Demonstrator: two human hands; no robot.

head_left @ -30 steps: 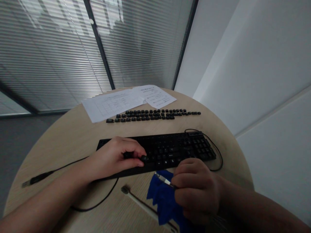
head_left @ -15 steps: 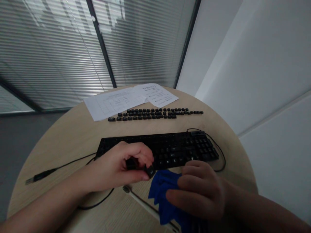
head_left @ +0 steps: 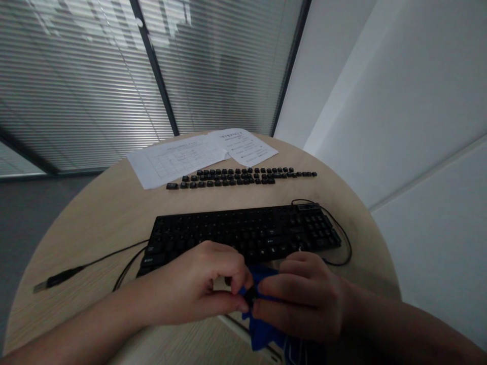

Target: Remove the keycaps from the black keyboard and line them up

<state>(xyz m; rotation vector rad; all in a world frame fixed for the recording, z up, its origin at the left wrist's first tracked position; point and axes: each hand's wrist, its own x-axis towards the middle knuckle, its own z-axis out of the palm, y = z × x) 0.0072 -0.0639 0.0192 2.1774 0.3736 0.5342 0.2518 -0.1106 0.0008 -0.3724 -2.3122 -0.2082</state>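
Between the thumb and fingers of my left hand [head_left: 213, 284] is a small black keycap [head_left: 250, 294]. My right hand [head_left: 304, 294] is closed on a crumpled blue cloth [head_left: 266, 332], its fingertips meeting the keycap from the other side. Just beyond both hands lies a black keyboard [head_left: 228, 223], its near edge partly covered by them. A thin light-coloured stick-like tool [head_left: 236, 327] rests on the table beneath the hands, mostly hidden.
Loose black keycaps [head_left: 228, 177] stand in rows behind the keyboard. Printed papers [head_left: 178, 158] lie at the far edge of the round wooden table [head_left: 87, 223]. A USB plug [head_left: 57, 279] and its cable are at the left. A white wall [head_left: 429, 126] rises at the right.
My left hand has moved right and slightly down with the keycap, bringing it against the blue cloth and my right fingers. More of the keyboard's left end now shows.
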